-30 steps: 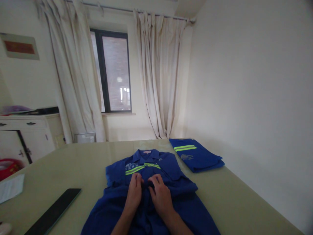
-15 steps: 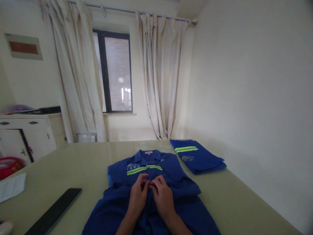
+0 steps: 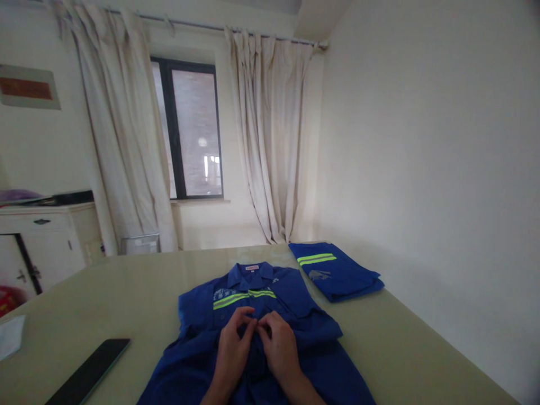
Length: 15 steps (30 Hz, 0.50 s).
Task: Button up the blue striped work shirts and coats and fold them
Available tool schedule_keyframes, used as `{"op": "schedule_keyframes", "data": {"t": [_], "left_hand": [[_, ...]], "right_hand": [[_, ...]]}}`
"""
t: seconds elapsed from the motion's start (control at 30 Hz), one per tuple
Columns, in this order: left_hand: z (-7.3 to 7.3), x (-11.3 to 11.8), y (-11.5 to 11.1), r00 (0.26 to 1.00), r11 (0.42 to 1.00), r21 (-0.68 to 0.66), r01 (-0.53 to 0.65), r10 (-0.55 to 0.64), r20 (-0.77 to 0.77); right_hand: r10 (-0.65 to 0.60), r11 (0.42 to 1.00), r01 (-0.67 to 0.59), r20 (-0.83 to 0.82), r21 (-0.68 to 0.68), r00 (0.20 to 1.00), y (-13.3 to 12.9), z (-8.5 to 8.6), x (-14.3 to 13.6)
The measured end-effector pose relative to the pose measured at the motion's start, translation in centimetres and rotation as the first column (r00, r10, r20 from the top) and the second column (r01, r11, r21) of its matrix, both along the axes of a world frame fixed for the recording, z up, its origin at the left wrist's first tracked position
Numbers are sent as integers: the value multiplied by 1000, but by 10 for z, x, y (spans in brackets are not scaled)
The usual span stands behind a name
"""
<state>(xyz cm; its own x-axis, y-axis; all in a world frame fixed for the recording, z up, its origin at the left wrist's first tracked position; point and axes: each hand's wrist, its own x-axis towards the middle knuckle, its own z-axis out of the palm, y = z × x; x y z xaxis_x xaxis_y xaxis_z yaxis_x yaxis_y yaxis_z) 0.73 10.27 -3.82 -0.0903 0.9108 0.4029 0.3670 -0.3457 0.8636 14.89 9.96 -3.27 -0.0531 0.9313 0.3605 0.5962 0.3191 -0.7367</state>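
Observation:
A blue work shirt (image 3: 295, 304) with a collar and yellow-green reflective stripes lies front up on the table, its collar at the far side. Over its middle front, just below the stripes, my left hand (image 3: 235, 340) is closed in a pinch on the shirt's front edge. Close against it, my right hand (image 3: 276, 342) pinches the same spot, the fingertips of both nearly meeting. Whether a button is between the fingers is too small to make out. The near part of the shirt spreads under both wrists.
A folded blue garment (image 3: 337, 273) with a reflective stripe lies at the table's far right. On the left are a long black flat object (image 3: 90, 371) and a paper sheet (image 3: 10, 336). The pale green table (image 3: 139, 292) reaches toward curtains (image 3: 274, 135) and a white cabinet (image 3: 50, 242).
The view has turned slightly to the right, so everything sits a little further left. Both hands stay pinched at the shirt's front with barely any movement.

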Motion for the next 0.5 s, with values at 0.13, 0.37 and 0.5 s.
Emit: {"op": "schedule_keyframes", "data": {"t": [0.13,0.37,0.5], "left_hand": [[4,2,-2,1000,1000,-11,-13,13,14],[-12,-6,5,999,999,-39,-18,20,45],[-27,-12,14,990,997,-39,-68,62,-126]], "right_hand": [[-22,1000,22,27,0,999,1,-3,-1],[-85,996,81,108,47,990,2,4,2],[4,997,-18,205,69,979,7,0,3]]}}
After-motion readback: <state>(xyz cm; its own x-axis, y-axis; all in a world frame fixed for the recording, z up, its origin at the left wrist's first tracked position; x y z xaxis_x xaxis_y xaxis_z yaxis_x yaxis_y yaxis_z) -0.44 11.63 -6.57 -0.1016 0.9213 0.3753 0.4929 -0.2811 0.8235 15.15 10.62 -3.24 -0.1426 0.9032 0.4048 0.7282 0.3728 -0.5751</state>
